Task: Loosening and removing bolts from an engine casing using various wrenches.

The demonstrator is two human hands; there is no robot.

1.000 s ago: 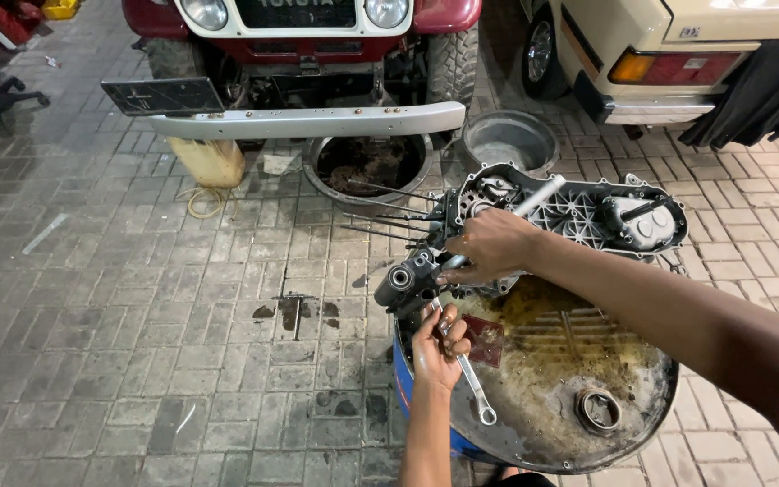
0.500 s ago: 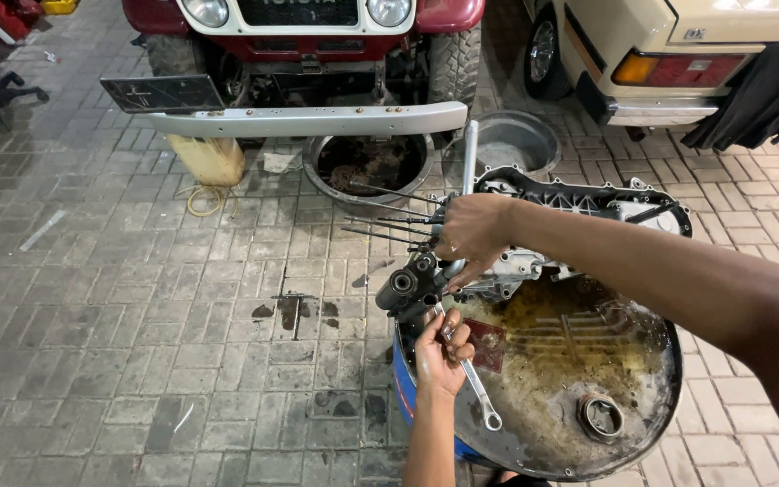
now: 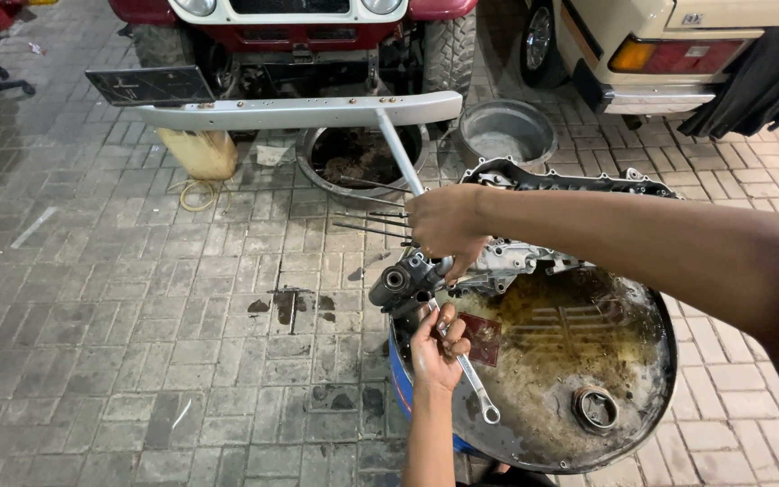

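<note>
A grey metal engine casing (image 3: 534,257) rests tilted on the oily top of a blue drum (image 3: 588,361). My right hand (image 3: 448,230) grips a long silver ratchet handle (image 3: 398,153) that stands up from the casing's near end. My left hand (image 3: 435,347) holds a combination wrench (image 3: 471,383) against a fitting at the casing's lower left corner, by a black cylindrical part (image 3: 394,281). A small dark red cloth (image 3: 484,335) lies on the drum top next to my left hand.
A red vehicle with a silver bumper (image 3: 299,113) stands ahead, a cream vehicle (image 3: 678,45) at the right. A black oil pan (image 3: 358,158), a metal tub (image 3: 507,133) and a yellow jerrycan (image 3: 198,151) sit on the brick floor. Thin rods (image 3: 367,221) lie left of the casing.
My right hand has swung the ratchet handle from lying low over the casing to nearly upright. The casing has tipped up on edge. My left hand stays on the wrench.
</note>
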